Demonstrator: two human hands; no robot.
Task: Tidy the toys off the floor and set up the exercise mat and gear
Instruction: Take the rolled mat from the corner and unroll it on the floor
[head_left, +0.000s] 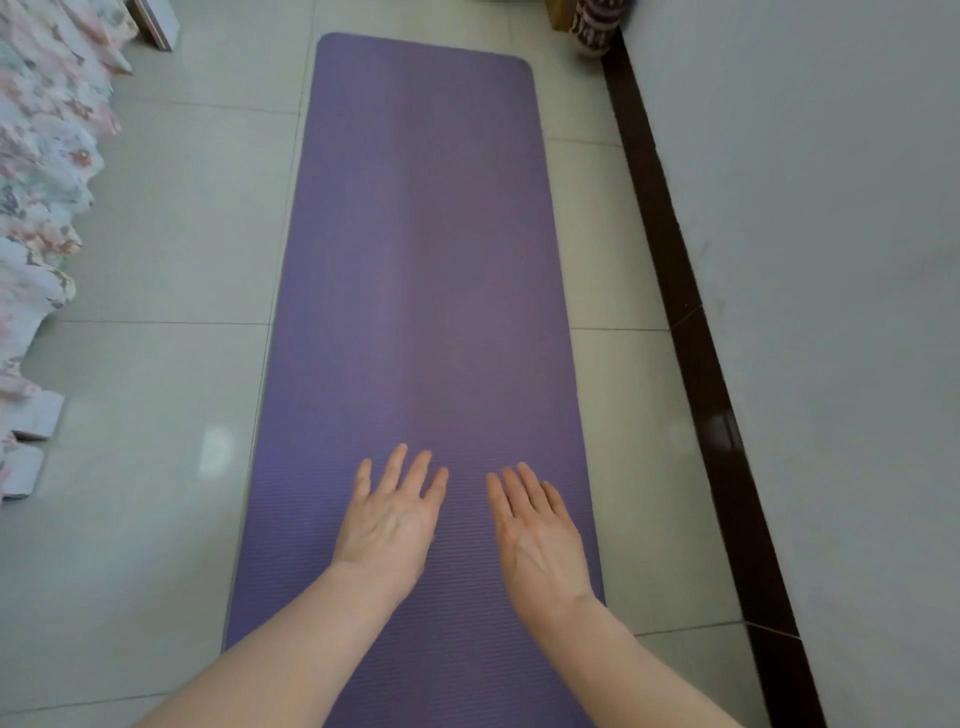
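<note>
The tiled floor (156, 260) is filling most of the view, with a pale wall (831, 260) and its dark baseboard (691, 332) running along the right side. A purple exercise mat (426, 234) is lying unrolled and flat on the floor, stretching away from the person, its long right edge running near the baseboard without touching it. Floral fabric (36, 182) is hanging along the left edge, well apart from the mat. A patterned object (597, 26) is standing at the far right corner by the wall; what it is cannot be told.

The left hand (389, 519) and the right hand (540, 530) are both lying palm down over the near part of the mat, side by side, a strip of mat showing between them. Each grip is apart, fingers stretched out flat and holding nothing; the mat is lying beneath the palms rather than being clasped.
</note>
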